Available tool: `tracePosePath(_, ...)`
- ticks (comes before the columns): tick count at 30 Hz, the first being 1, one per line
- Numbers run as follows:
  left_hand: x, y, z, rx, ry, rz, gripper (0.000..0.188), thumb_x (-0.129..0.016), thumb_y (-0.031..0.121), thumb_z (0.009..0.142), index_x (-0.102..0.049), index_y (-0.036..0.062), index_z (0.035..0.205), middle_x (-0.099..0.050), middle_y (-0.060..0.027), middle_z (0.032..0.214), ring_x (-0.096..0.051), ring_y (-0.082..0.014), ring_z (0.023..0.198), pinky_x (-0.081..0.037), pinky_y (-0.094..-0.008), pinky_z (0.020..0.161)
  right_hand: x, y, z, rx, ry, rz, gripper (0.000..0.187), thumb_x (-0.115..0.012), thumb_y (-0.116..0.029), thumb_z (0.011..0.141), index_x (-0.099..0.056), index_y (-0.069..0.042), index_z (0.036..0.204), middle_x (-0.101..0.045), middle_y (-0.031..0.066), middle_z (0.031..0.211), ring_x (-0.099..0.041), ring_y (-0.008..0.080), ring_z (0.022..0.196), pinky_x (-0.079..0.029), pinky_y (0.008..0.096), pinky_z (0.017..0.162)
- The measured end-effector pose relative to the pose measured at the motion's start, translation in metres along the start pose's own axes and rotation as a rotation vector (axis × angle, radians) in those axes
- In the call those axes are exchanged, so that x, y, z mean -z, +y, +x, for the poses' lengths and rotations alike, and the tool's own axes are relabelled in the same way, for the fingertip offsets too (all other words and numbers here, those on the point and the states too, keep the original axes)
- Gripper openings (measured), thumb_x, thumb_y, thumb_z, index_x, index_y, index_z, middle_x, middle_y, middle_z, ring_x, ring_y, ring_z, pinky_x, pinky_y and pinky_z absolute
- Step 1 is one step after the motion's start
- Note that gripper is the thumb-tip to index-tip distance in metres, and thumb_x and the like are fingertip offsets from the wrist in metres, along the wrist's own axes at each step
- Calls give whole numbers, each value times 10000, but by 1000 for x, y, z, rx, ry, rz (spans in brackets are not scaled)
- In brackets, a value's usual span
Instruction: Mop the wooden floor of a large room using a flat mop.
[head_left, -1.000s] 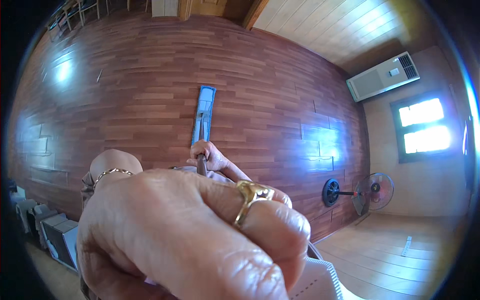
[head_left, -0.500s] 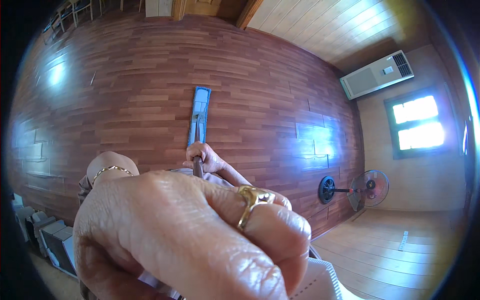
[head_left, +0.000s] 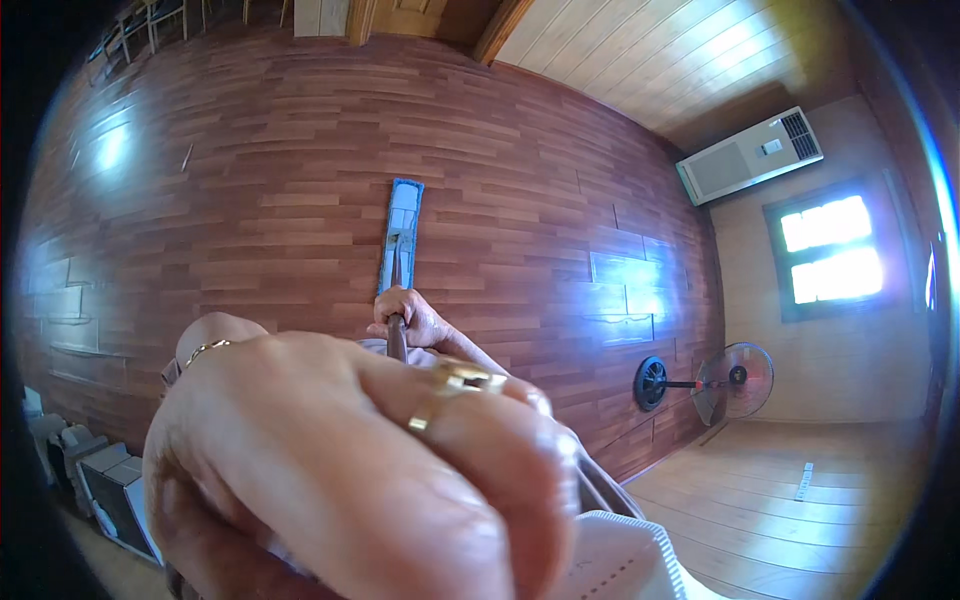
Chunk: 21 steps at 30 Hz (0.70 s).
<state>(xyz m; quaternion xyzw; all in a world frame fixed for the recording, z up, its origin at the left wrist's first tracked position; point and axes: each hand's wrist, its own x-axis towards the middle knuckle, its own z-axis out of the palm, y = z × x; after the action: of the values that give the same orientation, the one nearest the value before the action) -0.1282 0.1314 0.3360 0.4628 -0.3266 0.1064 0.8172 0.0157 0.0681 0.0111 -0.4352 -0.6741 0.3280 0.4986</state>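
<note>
A flat mop with a blue-edged, pale head (head_left: pixel 403 205) rests on the wooden floor ahead of me. Its brown handle (head_left: pixel 398 340) rises toward me, and my right hand (head_left: pixel 412 316) is closed around it just above the head as seen here. Very near the camera, my left hand (head_left: pixel 330 440) fills the lower middle, wearing a gold ring (head_left: pixel 455 390) and a gold bracelet (head_left: pixel 207 352). Its fingers are curled shut. The handle disappears behind this hand, so whatever lies inside its grip is hidden.
A standing fan (head_left: pixel 735 380) with a round black base (head_left: pixel 651 383) is at the right, near a window (head_left: pixel 830 250) and a tall air conditioner (head_left: pixel 748 157). Grey and white boxy items (head_left: pixel 118 490) stand lower left. Chairs (head_left: pixel 150 25) show far left. A white stitched edge (head_left: pixel 625 550) shows below.
My left hand has shifted left and slightly down, a little blurred. The mop head sits slightly lower in the picture; my right hand keeps its hold on the handle.
</note>
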Motion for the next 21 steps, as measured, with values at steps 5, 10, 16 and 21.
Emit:
tracePosePath(5,-2,22,-54,-97,75,538,210,-741,366,801,-688,183,888,-659,-19,884,-616,-209,867,-458,-368,781,-25,0,27,26,-71,21,327,-738,-181,758,-477,-58,605,-506,107,595,-525,314,579,-383,404,520)
tracePosePath(10,1,40,-100,-145,-9,1122,340,-712,431,796,-696,94,836,-603,-30,747,-609,-192,713,-470,-336,691,-32,5,64,55,-17,-8,282,-745,-173,774,-523,-56,644,-527,103,625,-540,312,606,-399,390,539)
tracePosePath(16,14,69,-155,-107,-10,1219,326,-816,393,662,-593,158,697,-564,41,734,-599,-164,727,-486,-363,738,-61,13,90,-2,-111,-148,214,-692,-78,629,-493,-67,706,-537,97,697,-574,333,724,-429,420,605)
tracePosePath(21,36,79,-194,-177,45,1083,325,-817,398,697,-625,164,816,-555,39,768,-572,-149,763,-471,-384,775,-79,14,113,-96,-120,-264,161,-647,-111,643,-491,-85,675,-553,114,694,-575,355,725,-433,452,605)
